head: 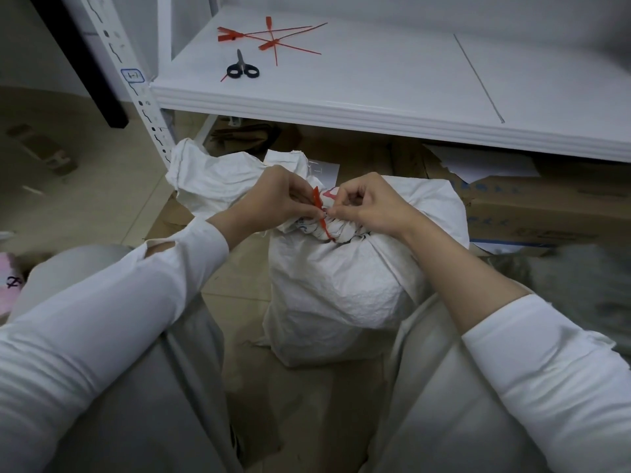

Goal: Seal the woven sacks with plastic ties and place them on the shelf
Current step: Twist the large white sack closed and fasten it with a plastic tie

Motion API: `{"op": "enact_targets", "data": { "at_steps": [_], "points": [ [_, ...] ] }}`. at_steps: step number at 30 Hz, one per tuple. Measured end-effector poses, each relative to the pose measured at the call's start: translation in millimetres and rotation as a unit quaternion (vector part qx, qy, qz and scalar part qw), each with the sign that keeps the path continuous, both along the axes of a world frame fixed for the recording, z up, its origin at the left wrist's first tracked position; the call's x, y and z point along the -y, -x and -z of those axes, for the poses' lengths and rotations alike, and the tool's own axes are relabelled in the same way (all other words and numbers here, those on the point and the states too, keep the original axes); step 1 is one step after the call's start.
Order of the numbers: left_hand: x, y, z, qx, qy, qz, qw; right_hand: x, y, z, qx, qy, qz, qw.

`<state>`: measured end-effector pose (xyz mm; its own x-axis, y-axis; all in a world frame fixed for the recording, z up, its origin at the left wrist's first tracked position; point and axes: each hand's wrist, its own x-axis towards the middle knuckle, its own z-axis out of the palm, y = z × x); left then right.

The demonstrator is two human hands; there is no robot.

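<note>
Mid-frame: L hand (pixel 273 196) & R hand (pixel 367 204) both pinch red tie (pixel 320 208) round sack (pixel 345 285) neck, prob. to cinch it.

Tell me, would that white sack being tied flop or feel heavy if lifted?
Probably heavy: the sack bulges full and stands alone. Its crinkled woven skin would likely sag. The neck gathered by the tie might offer grip.

The left hand (pixel 273 199) and right hand (pixel 367 206) pinch a red tie (pixel 319 208) at the gathered neck of a white woven sack (pixel 341 285). Scissors (pixel 242 67) and spare ties (pixel 273 37) lie on the shelf (pixel 375 83).
</note>
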<state>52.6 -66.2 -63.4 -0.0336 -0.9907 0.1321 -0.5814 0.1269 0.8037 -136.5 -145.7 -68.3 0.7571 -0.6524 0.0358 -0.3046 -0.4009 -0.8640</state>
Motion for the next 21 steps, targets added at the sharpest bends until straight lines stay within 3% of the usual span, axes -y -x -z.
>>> {"op": "enact_targets", "data": {
  "at_steps": [21],
  "points": [
    [-8.2, 6.7, 5.6, 0.042, 0.02, 0.009, 0.999, -8.2, 1.0, -0.1, -0.032, 0.03, -0.006, 0.999]
  ]
}}
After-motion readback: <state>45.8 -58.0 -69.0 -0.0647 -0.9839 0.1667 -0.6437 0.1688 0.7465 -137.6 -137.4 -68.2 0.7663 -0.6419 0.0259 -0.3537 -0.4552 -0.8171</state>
